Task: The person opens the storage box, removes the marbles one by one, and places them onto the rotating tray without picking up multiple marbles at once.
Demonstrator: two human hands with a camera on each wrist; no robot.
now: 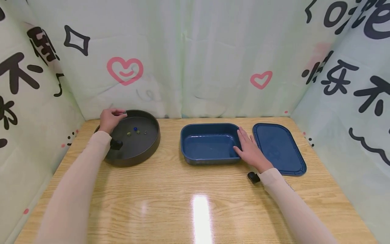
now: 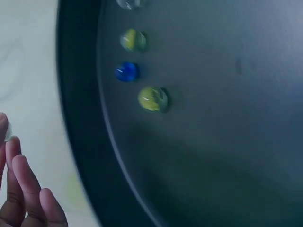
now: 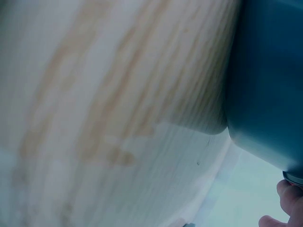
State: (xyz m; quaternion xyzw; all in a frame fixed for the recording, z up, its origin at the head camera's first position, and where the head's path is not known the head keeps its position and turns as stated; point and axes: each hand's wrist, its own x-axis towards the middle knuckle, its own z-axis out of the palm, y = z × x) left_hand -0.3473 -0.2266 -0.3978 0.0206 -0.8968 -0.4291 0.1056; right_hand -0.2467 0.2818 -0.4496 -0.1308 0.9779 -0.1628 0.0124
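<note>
Over the back left rim of a round dark pan [image 1: 134, 159], the left hand [image 1: 111, 119] pinches a small clear marble [image 2: 8, 132] between thumb and fingertips. Inside the pan lie a blue marble [image 2: 126, 72], a yellow-green marble [image 2: 152, 99], another yellow-green one [image 2: 133, 40] and a clear one [image 2: 130, 4]. The right hand [image 1: 250, 151] rests on the right rim of a blue rectangular container [image 1: 210, 145], its fingers extended. In the right wrist view, fingertips [image 3: 289, 198] touch the container's edge [image 3: 265, 94].
A blue lid [image 1: 278, 149] lies flat on the wooden table [image 1: 164, 203], right of the container. Printed curtains [image 1: 195, 61] stand behind the table and along both sides. The pan and container are apart, with table surface between them.
</note>
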